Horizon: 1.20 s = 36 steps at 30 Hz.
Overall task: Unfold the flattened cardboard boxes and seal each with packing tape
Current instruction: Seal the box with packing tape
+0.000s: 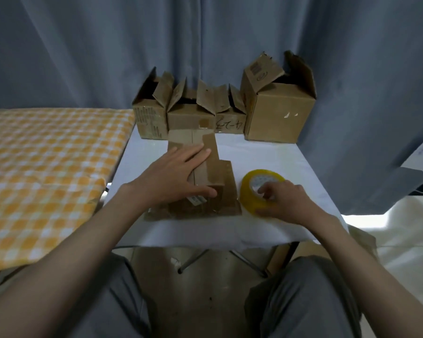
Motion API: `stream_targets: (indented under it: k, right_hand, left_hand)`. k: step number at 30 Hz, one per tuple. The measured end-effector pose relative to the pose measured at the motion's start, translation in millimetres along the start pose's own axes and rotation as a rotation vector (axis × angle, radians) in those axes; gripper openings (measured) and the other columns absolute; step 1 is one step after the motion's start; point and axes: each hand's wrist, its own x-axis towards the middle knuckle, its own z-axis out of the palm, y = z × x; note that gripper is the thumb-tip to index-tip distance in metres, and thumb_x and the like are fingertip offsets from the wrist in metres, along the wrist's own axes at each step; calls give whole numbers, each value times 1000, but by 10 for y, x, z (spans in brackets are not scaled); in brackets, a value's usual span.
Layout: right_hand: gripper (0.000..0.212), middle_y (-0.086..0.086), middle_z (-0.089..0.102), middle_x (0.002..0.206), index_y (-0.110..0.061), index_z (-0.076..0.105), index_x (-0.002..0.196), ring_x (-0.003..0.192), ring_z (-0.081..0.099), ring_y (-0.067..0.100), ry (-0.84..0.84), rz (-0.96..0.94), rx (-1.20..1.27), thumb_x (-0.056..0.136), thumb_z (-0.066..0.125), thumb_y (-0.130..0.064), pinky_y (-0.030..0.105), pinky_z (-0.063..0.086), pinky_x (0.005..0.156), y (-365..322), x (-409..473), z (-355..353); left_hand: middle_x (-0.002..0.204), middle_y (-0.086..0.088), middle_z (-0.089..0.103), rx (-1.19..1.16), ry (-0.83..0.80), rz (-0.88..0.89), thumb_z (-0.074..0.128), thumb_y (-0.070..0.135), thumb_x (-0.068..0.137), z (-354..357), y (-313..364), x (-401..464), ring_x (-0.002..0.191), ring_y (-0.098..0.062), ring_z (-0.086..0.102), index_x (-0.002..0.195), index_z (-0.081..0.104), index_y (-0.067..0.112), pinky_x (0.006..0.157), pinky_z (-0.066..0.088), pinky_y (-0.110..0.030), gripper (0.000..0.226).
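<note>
Lying on the white-covered table [291, 167], one flattened cardboard box [211, 181], brown, creased, flaps splayed, a label at its near end; long axis running away from the seated person. Left hand [176, 175]: flat upon it, fingers straight, pressing, grasping nothing. Tape roll [260, 189]: yellow, just right of the box, nearly touching its edge. Right hand [285, 201]: nearer the roll, fingers curled over its rim and core, holding it. Four opened boxes [220, 111] stood behind, flaps up, apparently unsealed on top.
</note>
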Motion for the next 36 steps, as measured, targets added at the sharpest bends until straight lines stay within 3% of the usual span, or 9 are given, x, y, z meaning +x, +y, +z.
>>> stream_targets:
  k: [3,9,15,20,22,28,32,34,36]
  right_hand:
    - [36,-6,63,120,-32,63,120,122,52,21,72,-42,-104,84,69,-33,35,27,94,22,-108,112]
    - [51,5,61,136,-20,62,131,126,53,30,242,-11,140,83,76,-23,37,36,104,15,-297,37]
    - [44,8,62,131,-12,65,124,121,54,29,331,-43,350,82,78,-15,30,37,100,-88,-668,-196]
    - [45,3,58,135,-15,61,128,121,52,21,343,-92,420,86,76,-18,20,34,95,-229,-966,-343]
    - [45,3,59,134,-16,62,127,116,52,17,351,-115,433,85,76,-21,20,36,93,-251,-1039,-371]
    - [45,-5,54,121,-18,60,128,105,45,9,321,-152,434,86,75,-25,21,36,87,-297,-1198,-387]
    - [27,0,61,107,-22,64,109,99,57,22,188,-192,476,86,75,-30,35,49,82,-333,-1232,-409]
    - [26,15,63,115,-12,66,105,100,59,31,136,-204,556,89,70,-31,47,50,90,-372,-1258,-463]
    - [35,16,58,130,-7,67,114,111,57,28,109,-153,665,93,64,-36,47,46,98,-414,-1282,-526]
  left_hand:
    - [166,7,11,-37,83,11,31,91,70,-11,67,5,150,-15,14,158,17,29,121,17,-38,109]
    - [140,3,56,-117,147,1,40,84,70,-341,257,-12,121,-16,53,145,48,27,95,42,-31,95]
    - [128,7,65,-223,243,28,50,50,98,-389,656,21,116,-10,55,132,62,27,103,43,-39,44]
    - [106,13,70,-452,322,23,65,34,94,-368,984,10,91,7,58,114,74,26,74,41,-4,23]
    - [96,13,70,-531,369,-8,72,27,89,-393,1065,-45,90,11,58,108,76,24,69,42,-1,19]
    - [78,10,73,-580,353,-130,81,15,81,-548,1204,-232,70,3,66,91,79,19,63,53,-10,11]
    - [73,8,72,-619,283,-158,78,9,81,-621,1177,-371,68,-3,65,84,79,20,65,56,-21,11]
    - [76,-2,74,-783,292,-181,77,9,81,-633,1087,-505,73,-15,68,83,77,18,72,60,-34,9]
    - [78,-1,74,-955,290,-181,77,11,82,-648,996,-642,72,-9,66,84,76,16,68,54,-26,5]
